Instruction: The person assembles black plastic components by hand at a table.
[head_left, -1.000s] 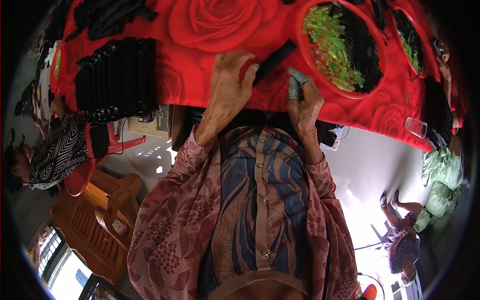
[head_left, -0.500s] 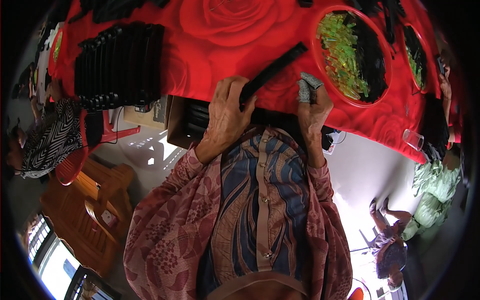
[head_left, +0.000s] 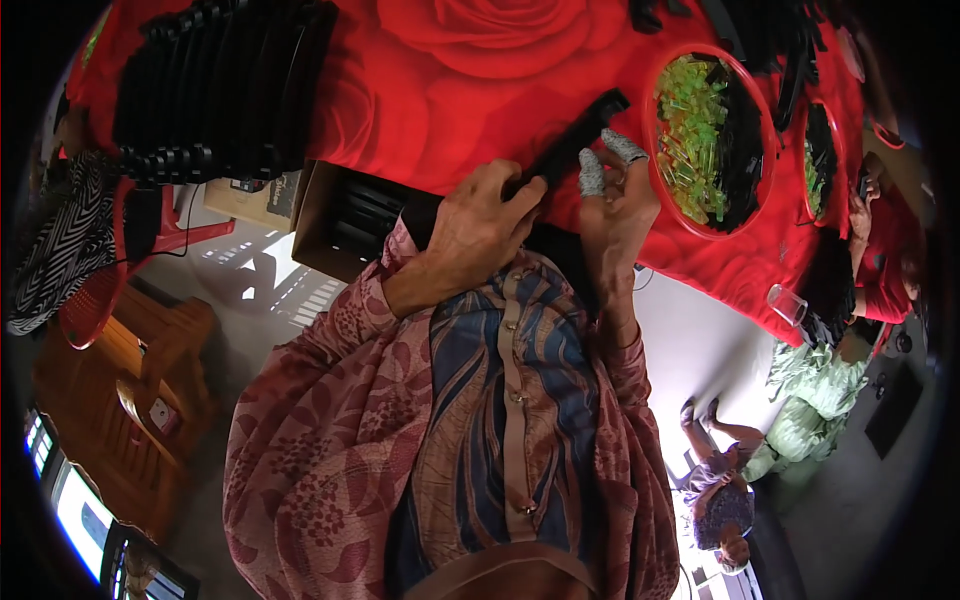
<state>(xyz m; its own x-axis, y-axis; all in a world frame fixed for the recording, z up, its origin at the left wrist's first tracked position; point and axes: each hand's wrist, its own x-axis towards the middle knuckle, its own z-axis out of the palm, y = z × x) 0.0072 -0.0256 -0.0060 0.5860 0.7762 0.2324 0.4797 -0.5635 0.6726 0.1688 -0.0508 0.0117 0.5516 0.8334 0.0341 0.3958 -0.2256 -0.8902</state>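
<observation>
In the head view, the fingers of the left hand grip one end of a black strip, which slants up and rightward over the red surface. The right hand, its fingers parted and two tips wrapped in grey, is just beside the strip's far end; whether they touch, I cannot tell. Beyond it stands a tray of green pieces and black pieces.
</observation>
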